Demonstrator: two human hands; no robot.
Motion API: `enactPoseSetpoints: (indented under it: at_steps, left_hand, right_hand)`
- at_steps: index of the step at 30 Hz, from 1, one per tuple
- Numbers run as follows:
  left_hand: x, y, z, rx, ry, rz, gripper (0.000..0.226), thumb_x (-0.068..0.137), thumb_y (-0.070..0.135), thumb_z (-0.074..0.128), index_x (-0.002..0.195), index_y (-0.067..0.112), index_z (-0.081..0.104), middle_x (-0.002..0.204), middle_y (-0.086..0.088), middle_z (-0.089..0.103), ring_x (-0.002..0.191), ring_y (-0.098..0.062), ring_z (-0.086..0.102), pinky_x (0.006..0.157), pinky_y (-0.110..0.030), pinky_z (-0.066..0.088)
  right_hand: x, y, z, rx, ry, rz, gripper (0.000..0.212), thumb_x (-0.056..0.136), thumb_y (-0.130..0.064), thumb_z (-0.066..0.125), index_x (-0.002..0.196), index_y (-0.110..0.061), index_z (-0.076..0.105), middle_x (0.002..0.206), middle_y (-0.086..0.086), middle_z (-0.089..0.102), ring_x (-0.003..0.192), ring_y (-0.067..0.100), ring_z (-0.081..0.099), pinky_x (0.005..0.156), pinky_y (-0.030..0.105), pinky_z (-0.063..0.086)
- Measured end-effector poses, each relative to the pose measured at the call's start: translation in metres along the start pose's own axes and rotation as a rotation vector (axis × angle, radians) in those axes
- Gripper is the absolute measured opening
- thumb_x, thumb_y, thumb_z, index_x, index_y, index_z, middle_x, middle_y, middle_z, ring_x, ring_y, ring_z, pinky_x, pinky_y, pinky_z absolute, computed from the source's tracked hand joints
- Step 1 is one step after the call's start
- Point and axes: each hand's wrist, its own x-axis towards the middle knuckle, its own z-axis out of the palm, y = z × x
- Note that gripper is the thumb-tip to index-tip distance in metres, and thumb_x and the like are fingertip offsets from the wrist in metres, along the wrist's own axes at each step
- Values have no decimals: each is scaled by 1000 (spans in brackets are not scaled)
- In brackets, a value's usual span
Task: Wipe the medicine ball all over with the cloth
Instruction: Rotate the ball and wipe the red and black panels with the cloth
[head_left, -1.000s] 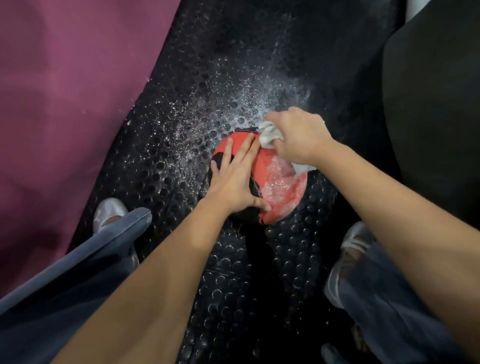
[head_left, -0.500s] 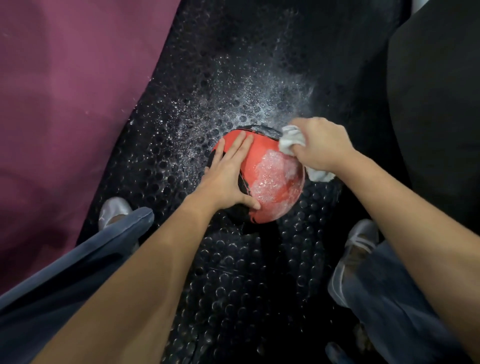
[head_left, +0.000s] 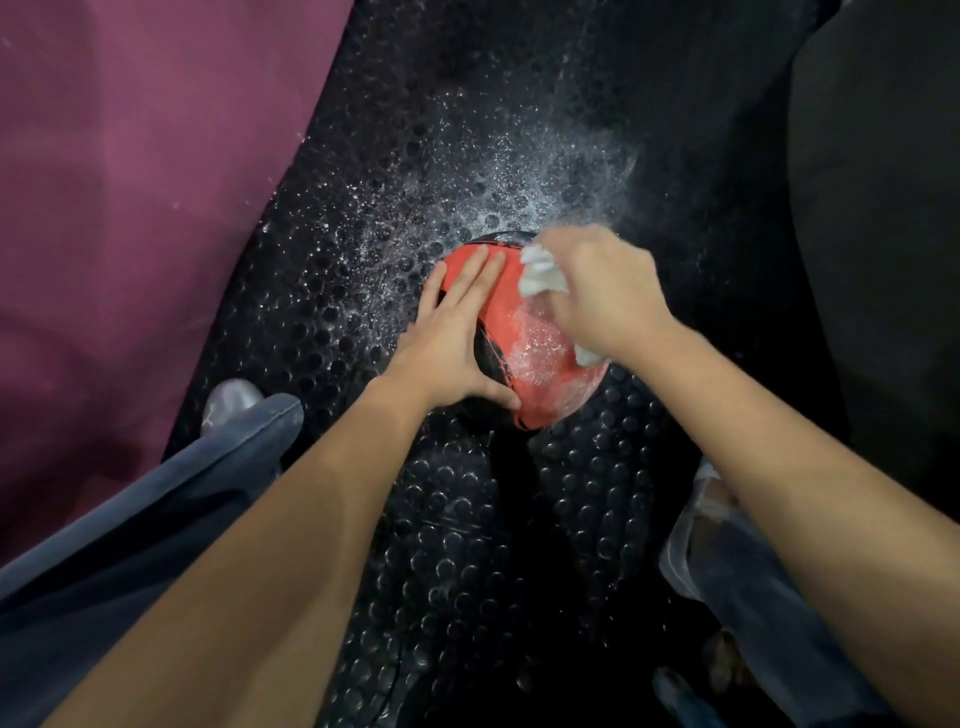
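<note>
The ball (head_left: 540, 358) sits on the black bumpy mat (head_left: 467, 545) on the floor, between the person's feet. It is red and black, and there is white foam on its red side.

The left hand (head_left: 447, 343) lies flat on the left side of the ball. Its fingers are straight and close together, pointing up and away, and its thumb sticks out toward the red part. It presses on the ball and holds nothing.

The right hand (head_left: 602, 291) is on the far right top of the ball. It looks a bit blurry. Its fingers are curled tight round the white cloth (head_left: 540, 275), so its grip is pinching the cloth. A bunch of cloth pokes out on the left of the hand, and a small bit shows under the wrist. The cloth touches the ball just above the foam.

White wet specks are spread over the mat behind the ball. A purple mat (head_left: 130, 208) lies to the left. A grey shoe (head_left: 231, 400) shows by the left leg, and another shoe (head_left: 696, 519) shows by the right leg
</note>
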Motion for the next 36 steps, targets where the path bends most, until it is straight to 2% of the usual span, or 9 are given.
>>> enactPoseSetpoints:
  at_steps: [2, 6, 10, 15, 19, 23, 27, 30, 36]
  left_hand:
    - [-1, 0, 1, -5, 12, -2, 148, 45, 44, 94, 153, 37, -8, 157, 25, -16, 147, -17, -18, 112, -62, 20]
    - [1, 2, -2, 25, -8, -24, 148, 45, 45, 94, 153, 38, -8, 158, 24, -15, 148, -18, -16, 110, -64, 23]
    - [2, 3, -2, 12, 0, -36, 149, 44, 44, 94, 153, 39, -7, 158, 25, -14, 148, -17, -15, 108, -67, 25]
    - [4, 8, -2, 41, -4, -48, 148, 44, 46, 93, 152, 40, -7, 157, 26, -14, 148, -16, -14, 106, -67, 26]
    - [3, 7, -1, 44, 16, -54, 148, 44, 47, 93, 152, 40, -8, 157, 27, -13, 148, -17, -13, 105, -65, 30]
    - [6, 16, 3, 81, 21, -70, 147, 45, 51, 92, 153, 39, -8, 158, 25, -14, 148, -19, -13, 103, -68, 28]
    - [9, 16, 5, 104, 62, -99, 149, 41, 57, 90, 153, 39, -7, 159, 23, -8, 148, -21, -6, 102, -64, 36]
    - [10, 22, 12, 135, 88, -105, 146, 44, 62, 87, 154, 35, -6, 160, 17, -6, 147, -25, -3, 101, -65, 35]
    - [20, 32, -2, 266, 94, -81, 136, 49, 64, 85, 154, 25, 9, 156, 1, 13, 143, -30, 11, 109, -67, 25]
  right_hand:
    - [-3, -1, 0, -71, -30, -75, 20, 85, -8, 50, 105, -13, 52, 97, 3, 54, 94, 24, 50, 65, 31, 33]
    - [6, 9, -3, -95, 20, 59, 20, 82, -7, 51, 102, -12, 52, 99, 9, 58, 97, 30, 52, 66, 35, 37]
    - [-11, -8, 6, -138, 44, -171, 23, 79, -6, 62, 100, -10, 57, 96, 6, 62, 95, 29, 54, 57, 30, 29]
    - [0, 3, -2, -142, 13, 48, 23, 83, -11, 56, 106, -14, 54, 102, 7, 58, 99, 27, 54, 66, 33, 38]
    - [-17, -13, 4, -214, 61, -202, 30, 68, -9, 73, 96, -10, 61, 87, 4, 65, 90, 26, 58, 54, 26, 31]
    - [-2, 4, -6, -161, 27, 14, 20, 85, -13, 56, 104, -12, 54, 102, 6, 59, 104, 27, 51, 64, 33, 34]
    - [-22, -12, 6, -193, 61, -127, 30, 68, -16, 73, 96, -12, 62, 86, 2, 65, 90, 26, 57, 56, 27, 28]
    - [-17, 2, -1, -85, 34, 67, 25, 83, -13, 56, 108, -14, 54, 100, 3, 59, 103, 26, 49, 64, 31, 31]
    - [-2, 12, 2, -20, 39, 154, 23, 85, -14, 58, 106, -12, 48, 82, -3, 42, 92, 27, 50, 65, 34, 36]
